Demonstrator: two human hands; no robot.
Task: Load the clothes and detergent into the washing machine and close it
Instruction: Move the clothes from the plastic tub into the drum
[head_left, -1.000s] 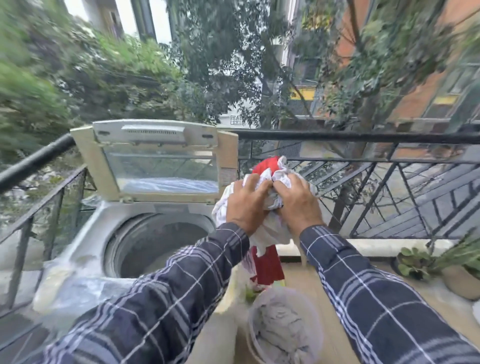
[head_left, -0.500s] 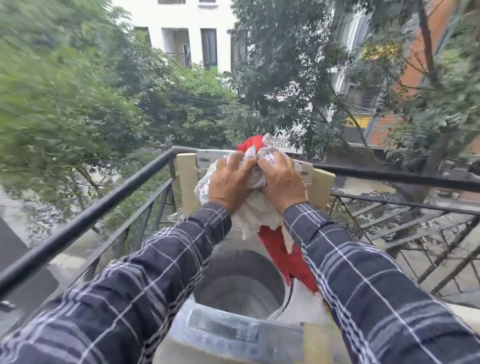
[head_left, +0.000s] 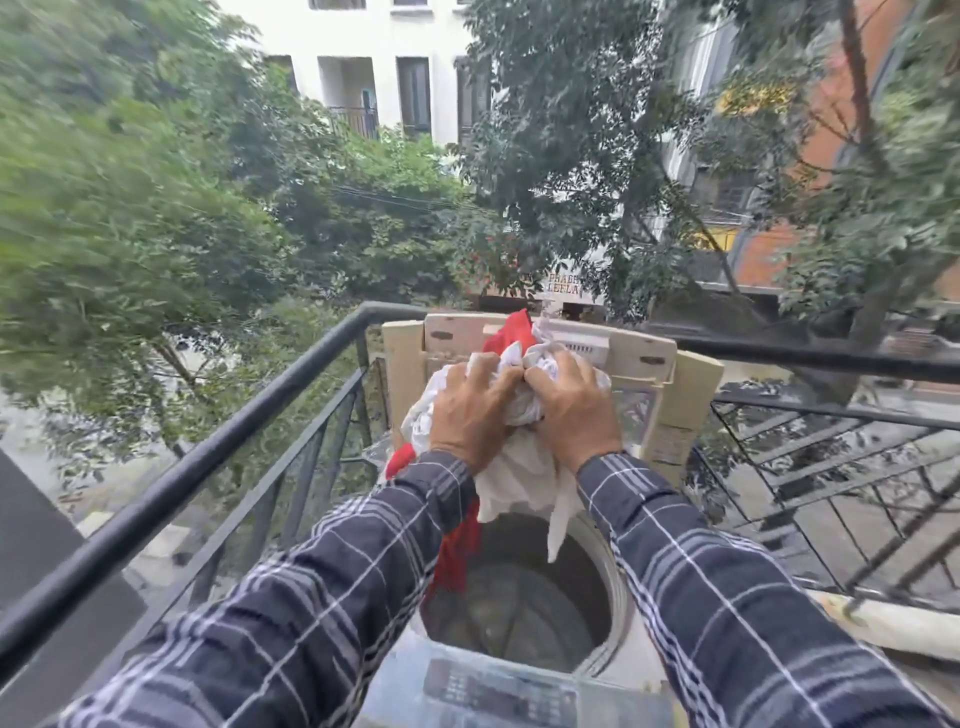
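Note:
A top-loading washing machine (head_left: 524, 691) stands at the balcony corner with its beige lid (head_left: 670, 384) raised upright behind the round drum (head_left: 519, 608). Both hands hold a bundle of white and red clothes (head_left: 519, 473) above the drum opening. My left hand (head_left: 470, 413) grips the bundle's left side and my right hand (head_left: 576, 410) grips its right side, knuckles nearly touching. A red piece hangs down past the left sleeve toward the drum. The drum's inside looks grey and bare. No detergent is in view.
A black metal railing (head_left: 218, 441) runs along the left and behind the machine, continuing on the right (head_left: 831, 358). A pale ledge (head_left: 893, 623) lies at the right of the machine. Trees and buildings fill the background beyond the balcony.
The hands carried the clothes bundle from the right, above a bucket, leftward until it hangs over the machine's drum. The view turned to face the machine head-on.

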